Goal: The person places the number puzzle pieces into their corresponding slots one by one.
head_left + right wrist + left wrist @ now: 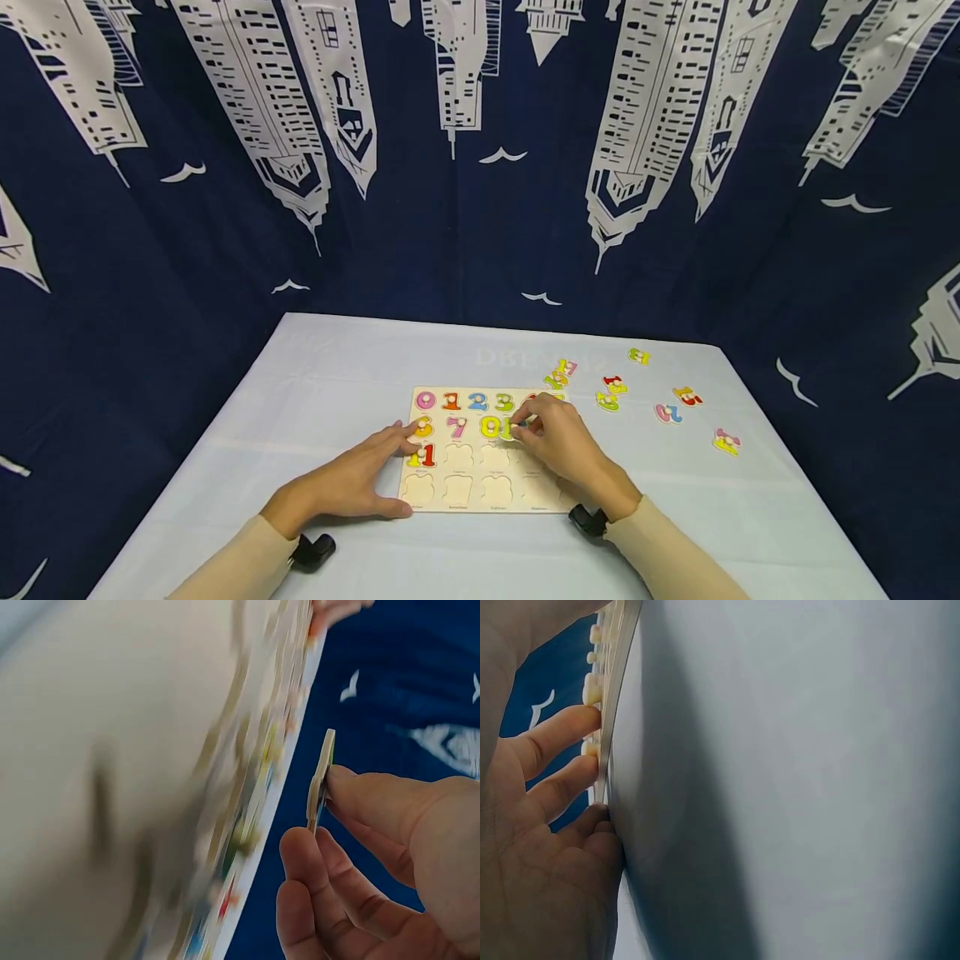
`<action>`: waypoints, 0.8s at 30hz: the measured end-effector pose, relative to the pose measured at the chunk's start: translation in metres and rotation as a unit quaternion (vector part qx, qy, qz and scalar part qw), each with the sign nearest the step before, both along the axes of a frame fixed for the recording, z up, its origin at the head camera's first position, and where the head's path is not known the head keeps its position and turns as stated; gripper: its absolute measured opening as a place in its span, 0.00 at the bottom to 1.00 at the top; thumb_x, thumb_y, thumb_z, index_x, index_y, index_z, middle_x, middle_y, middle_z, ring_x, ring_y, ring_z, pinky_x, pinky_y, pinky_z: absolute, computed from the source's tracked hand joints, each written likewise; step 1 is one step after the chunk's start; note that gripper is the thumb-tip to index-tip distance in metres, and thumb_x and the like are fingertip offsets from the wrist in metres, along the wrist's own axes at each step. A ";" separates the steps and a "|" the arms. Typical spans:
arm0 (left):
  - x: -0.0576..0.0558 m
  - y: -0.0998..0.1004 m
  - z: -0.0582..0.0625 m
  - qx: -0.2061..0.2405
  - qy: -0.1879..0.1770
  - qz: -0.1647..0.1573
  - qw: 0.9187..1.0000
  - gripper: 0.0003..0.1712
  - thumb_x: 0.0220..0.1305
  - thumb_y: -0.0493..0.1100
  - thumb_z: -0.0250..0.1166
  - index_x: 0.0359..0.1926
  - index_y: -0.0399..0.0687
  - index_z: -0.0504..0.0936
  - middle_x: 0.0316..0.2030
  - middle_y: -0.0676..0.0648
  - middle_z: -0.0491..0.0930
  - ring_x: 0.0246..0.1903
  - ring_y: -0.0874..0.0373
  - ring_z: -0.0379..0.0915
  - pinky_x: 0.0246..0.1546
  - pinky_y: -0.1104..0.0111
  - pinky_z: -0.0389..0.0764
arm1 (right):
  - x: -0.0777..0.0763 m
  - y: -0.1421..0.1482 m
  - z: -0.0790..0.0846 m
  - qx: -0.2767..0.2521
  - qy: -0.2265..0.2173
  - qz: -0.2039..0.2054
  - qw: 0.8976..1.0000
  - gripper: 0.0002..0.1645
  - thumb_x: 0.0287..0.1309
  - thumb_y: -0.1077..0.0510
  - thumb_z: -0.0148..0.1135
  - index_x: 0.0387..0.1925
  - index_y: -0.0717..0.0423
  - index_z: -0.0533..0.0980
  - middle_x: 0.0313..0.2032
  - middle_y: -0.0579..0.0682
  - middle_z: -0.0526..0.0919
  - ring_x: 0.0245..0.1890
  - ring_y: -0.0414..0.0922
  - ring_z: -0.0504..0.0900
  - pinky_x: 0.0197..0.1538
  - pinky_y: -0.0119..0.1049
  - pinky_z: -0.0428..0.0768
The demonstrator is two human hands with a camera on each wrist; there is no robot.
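Note:
A pale wooden number puzzle board point(477, 467) lies on the table, with number pieces in its upper rows and several bare recesses below. My left hand point(352, 477) rests at the board's left side, its fingers touching the edge and the pieces there, its thumb by the front left corner. Above the board, my right hand point(566, 446) pinches a thin wooden number piece point(321, 780) between thumb and fingers. The piece appears edge-on in the right wrist view, with a little green showing; its number cannot be read. The right hand hides part of the board's right side.
Loose number pieces lie scattered on the white table point(337, 367) right of and behind the board, including a red-orange piece point(687, 396) and a pink-and-yellow piece point(726, 442). A dark blue curtain point(457, 233) with white building prints hangs behind the table.

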State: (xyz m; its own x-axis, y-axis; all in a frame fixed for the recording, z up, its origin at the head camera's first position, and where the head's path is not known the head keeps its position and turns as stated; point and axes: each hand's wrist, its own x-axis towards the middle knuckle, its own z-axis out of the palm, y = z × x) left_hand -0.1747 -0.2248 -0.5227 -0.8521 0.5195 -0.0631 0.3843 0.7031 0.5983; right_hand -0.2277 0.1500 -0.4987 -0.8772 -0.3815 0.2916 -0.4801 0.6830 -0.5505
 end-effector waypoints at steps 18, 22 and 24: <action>-0.002 -0.003 -0.002 0.007 0.008 -0.009 1.000 0.52 0.62 0.66 0.88 0.80 0.56 0.78 0.95 0.46 0.56 0.95 0.33 0.49 0.90 0.28 0.61 | 0.011 -0.072 -0.011 0.054 -0.015 0.087 0.995 0.04 0.71 0.60 0.84 0.40 0.49 0.93 0.37 0.44 0.87 0.36 0.37 0.83 0.41 0.28 0.82; -0.002 -0.004 -0.002 0.008 0.008 -0.010 1.000 0.52 0.62 0.66 0.88 0.80 0.54 0.78 0.95 0.45 0.56 0.95 0.32 0.49 0.90 0.28 0.61 | 0.012 -0.077 -0.011 0.055 -0.019 0.087 0.994 0.04 0.71 0.60 0.84 0.40 0.50 0.93 0.38 0.46 0.87 0.36 0.38 0.84 0.41 0.29 0.82; -0.002 -0.004 -0.002 0.009 0.006 -0.009 1.000 0.52 0.62 0.65 0.88 0.80 0.55 0.78 0.95 0.46 0.56 0.95 0.32 0.49 0.90 0.28 0.61 | 0.012 -0.079 -0.010 0.056 -0.022 0.087 0.994 0.04 0.71 0.61 0.84 0.41 0.50 0.93 0.38 0.46 0.87 0.36 0.37 0.84 0.41 0.29 0.82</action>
